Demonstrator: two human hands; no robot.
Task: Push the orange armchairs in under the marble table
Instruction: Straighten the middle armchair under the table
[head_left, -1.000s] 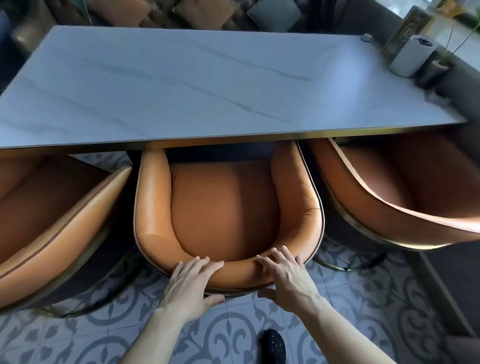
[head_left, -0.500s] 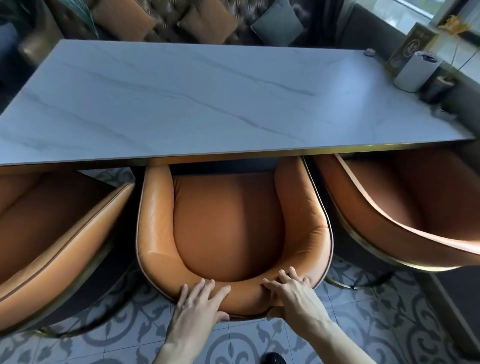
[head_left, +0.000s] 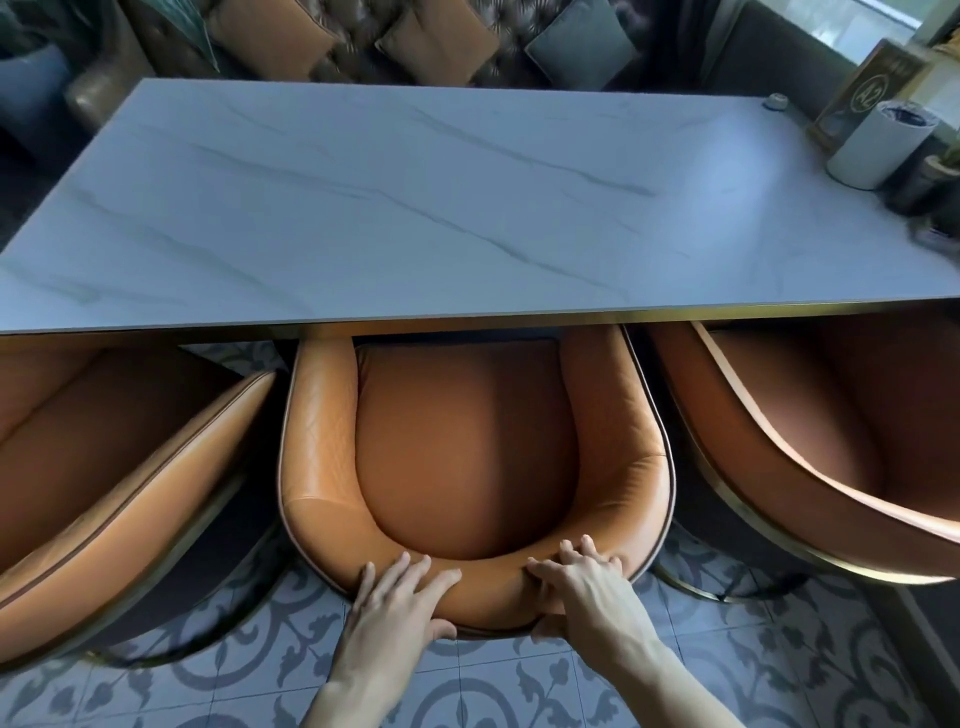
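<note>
**Orange armchairs, three, at marble table**

Middle armchair (head_left: 467, 441): front of seat under the near edge of the marble table (head_left: 415, 208); backrest toward the camera. Left hand (head_left: 400, 603): fingers spread flat over the top of the backrest, thumb beneath, gripping the padded rim. Right hand (head_left: 587, 592): fingers curled over the same rim, thumb below, closed on it. Left armchair (head_left: 119, 467) and right armchair (head_left: 810, 441): just beside, angled, partly under the tabletop. Patterned tile floor (head_left: 493, 686) below. White cylinder (head_left: 878, 145): far right corner.
</note>
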